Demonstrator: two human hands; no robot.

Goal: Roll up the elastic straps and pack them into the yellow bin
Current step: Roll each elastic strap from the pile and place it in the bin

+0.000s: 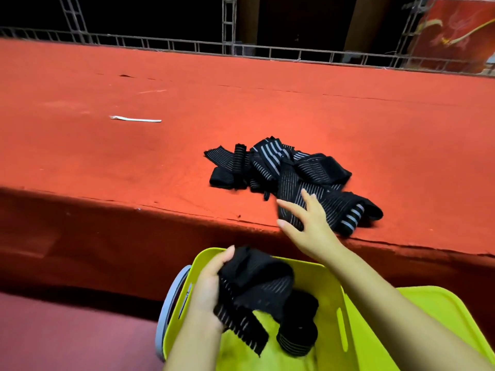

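The left hand (207,287) reached in from below, its fingers curled round a loosely bunched black elastic strap with thin white stripes (251,285), held over the bright yellow plastic bin (345,317). The right hand (308,223) extended forward, fingers spread and straight, fingertips over a tangled pile of black striped elastic straps (289,172) on the red cloth-covered table (134,156). A rolled black strap (297,333) lay inside the bin. A thin white strip (135,119) lay farther left on the table.
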